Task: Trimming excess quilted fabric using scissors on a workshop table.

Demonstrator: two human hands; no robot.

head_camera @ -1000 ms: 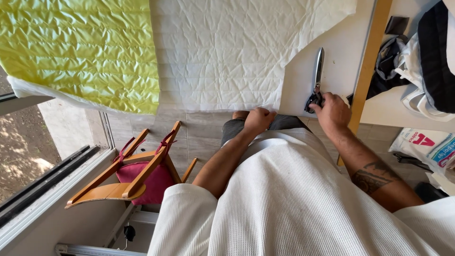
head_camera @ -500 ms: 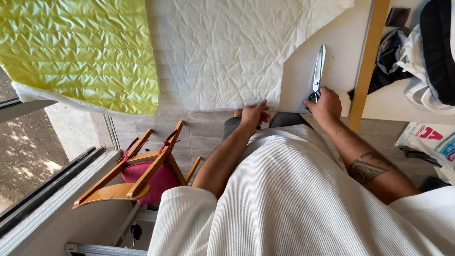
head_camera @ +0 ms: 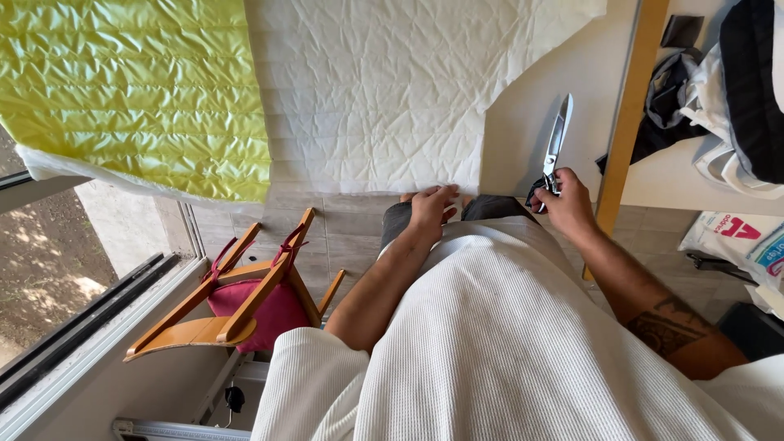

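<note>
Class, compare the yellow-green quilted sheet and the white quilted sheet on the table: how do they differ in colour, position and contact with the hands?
The yellow-green sheet is bright and lies at the table's left end; the white sheet is pale and lies in the middle. The left hand rests on the white sheet's near edge, while no hand touches the yellow-green one. The right hand holds scissors beside the white sheet, far from the yellow-green. Both are crinkled, quilted and laid flat.

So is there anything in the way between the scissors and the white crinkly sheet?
Nothing visible is. The right hand holds the scissors over bare table, just right of the white sheet. The left hand rests on the sheet's near edge, off to the side.
</note>
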